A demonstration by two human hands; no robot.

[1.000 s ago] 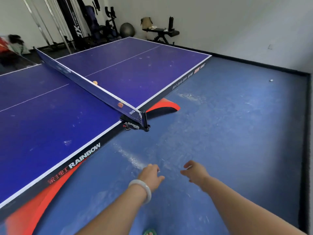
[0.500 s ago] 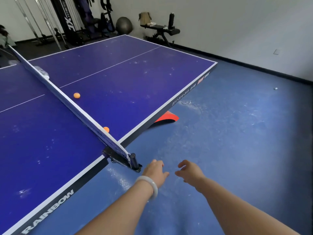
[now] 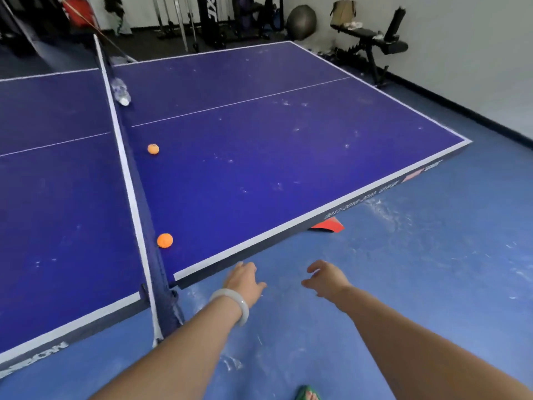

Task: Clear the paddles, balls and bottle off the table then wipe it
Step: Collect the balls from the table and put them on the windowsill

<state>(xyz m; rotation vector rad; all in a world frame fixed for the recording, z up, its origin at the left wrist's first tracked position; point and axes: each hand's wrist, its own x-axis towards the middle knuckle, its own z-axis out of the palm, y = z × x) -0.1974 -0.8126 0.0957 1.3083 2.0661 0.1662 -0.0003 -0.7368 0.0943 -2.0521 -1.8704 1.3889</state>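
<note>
Over the blue floor (image 3: 418, 284), just off the near edge of the bench (image 3: 259, 174), both my bare arms reach forward. My left hand (image 3: 245, 280) is empty, palm down, fingers relaxed and slightly bent. Its fingertips are close to the bench's white edge line, though I cannot tell whether they touch it. A pale bracelet (image 3: 232, 306) circles that wrist. My right hand (image 3: 326, 277) is also empty, fingers loosely curled, hovering beside the left with a gap of floor between them.

The bench is a deep blue table-tennis top with white lines, dotted with pale smudges. A net (image 3: 131, 192) runs away from me on the left of the view, splitting the top in two. On the right half, the near ball (image 3: 165, 240), orange, sits just beside the net, not far in from the edge by my left hand. The far ball (image 3: 153, 149), also orange, lies further along, near the net but apart from it. Further still, a clear bottle (image 3: 121, 92), blurred, lies on its side right beside the net.

Under the bench's right edge a red panel (image 3: 327, 226) pokes out onto the floor. At the far end of the room, a grey ball (image 3: 301, 21) and dark gym gear (image 3: 372, 39) stand by a white wall (image 3: 476, 53). The toe of my green sandal (image 3: 308, 395) shows at the bottom.
</note>
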